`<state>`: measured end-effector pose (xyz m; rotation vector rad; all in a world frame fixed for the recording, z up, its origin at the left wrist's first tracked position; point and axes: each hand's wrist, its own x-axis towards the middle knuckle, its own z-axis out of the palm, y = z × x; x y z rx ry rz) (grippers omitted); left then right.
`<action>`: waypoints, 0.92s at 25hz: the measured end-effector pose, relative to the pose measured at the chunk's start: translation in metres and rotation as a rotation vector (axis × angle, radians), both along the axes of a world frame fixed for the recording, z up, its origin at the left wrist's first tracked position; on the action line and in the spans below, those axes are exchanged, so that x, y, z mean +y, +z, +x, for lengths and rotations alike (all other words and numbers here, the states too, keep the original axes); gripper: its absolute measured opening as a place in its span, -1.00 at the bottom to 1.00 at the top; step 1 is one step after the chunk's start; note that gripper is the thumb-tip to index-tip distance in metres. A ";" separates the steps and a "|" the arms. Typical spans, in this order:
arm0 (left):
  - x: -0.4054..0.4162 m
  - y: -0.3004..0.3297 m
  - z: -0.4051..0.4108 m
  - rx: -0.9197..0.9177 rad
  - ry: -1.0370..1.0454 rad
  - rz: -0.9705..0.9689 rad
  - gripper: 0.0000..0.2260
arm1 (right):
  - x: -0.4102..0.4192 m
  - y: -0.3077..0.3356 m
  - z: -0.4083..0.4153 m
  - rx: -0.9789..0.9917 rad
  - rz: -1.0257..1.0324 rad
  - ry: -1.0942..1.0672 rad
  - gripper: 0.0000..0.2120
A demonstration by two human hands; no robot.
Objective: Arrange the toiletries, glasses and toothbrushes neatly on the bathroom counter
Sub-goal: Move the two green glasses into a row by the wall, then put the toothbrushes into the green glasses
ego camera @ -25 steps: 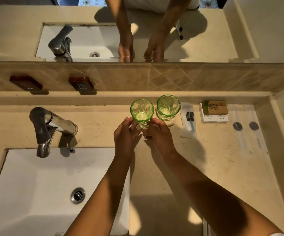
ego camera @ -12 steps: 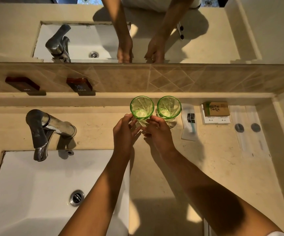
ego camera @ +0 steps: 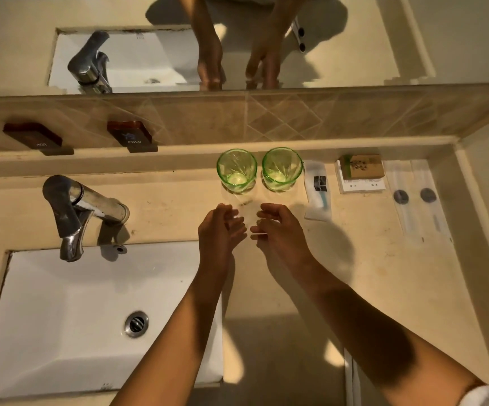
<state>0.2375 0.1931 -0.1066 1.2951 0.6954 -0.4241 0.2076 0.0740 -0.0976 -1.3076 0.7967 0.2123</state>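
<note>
Glasses (ego camera: pixel 236 170) (ego camera: pixel 281 169) stand side by side at the counter's (ego camera: pixel 354 273) back edge, near the toothbrush packet (ego camera: pixel 318 190). Left hand (ego camera: pixel 218 230) and right hand (ego camera: pixel 279 227) hover just before them, fingers loosely spread, holding nothing.

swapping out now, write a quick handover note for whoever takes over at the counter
Left hand: open, empty, just in front of the glasses.
Right hand: open, empty, beside the left.
Two green glasses stand upright side by side at the back ledge, apart from both hands.
Right of them, in a row: a wrapped toothbrush, a small brown box on white packets, two long clear sachets.
Done: glasses look placed.
Left: probably straighten the wrapped toothbrush and sachets, which lie slightly askew.
</note>
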 end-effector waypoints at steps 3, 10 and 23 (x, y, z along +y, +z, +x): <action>-0.008 0.001 -0.053 -0.012 -0.098 0.014 -0.82 | -0.023 -0.002 -0.054 0.043 -0.162 0.062 -0.85; -0.003 -0.037 -0.173 -0.575 -0.829 0.700 -0.79 | -0.091 -0.015 -0.187 0.114 -0.638 0.212 -0.90; 0.009 -0.053 -0.192 -0.707 -1.083 0.818 -0.67 | -0.096 -0.039 -0.305 0.409 -0.755 0.264 -0.81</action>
